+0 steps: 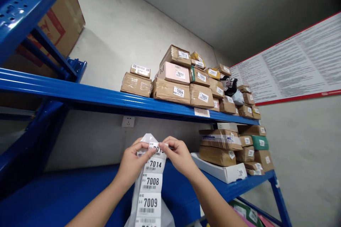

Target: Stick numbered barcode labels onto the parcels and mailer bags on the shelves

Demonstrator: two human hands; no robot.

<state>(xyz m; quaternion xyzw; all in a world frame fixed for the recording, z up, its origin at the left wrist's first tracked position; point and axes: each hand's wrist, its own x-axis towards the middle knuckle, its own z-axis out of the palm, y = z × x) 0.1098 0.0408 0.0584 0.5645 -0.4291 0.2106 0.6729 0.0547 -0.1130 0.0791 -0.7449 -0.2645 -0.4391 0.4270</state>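
Observation:
A strip of printed number labels hangs down in front of me, showing 7014, 7008 and 7009, with a partly covered label at the top. My left hand pinches the strip's upper left side between thumb and fingers. At the upper right corner of the top label, my right hand has thumb and fingertips closed on its edge. Behind the strip hangs a pale plastic bag; how it is held is partly hidden by my hands and the labels.
Labelled cardboard parcels are stacked on the blue upper shelf. More boxes and a flat white box stand on the lower shelf to the right. A socket and a notice board are on the walls.

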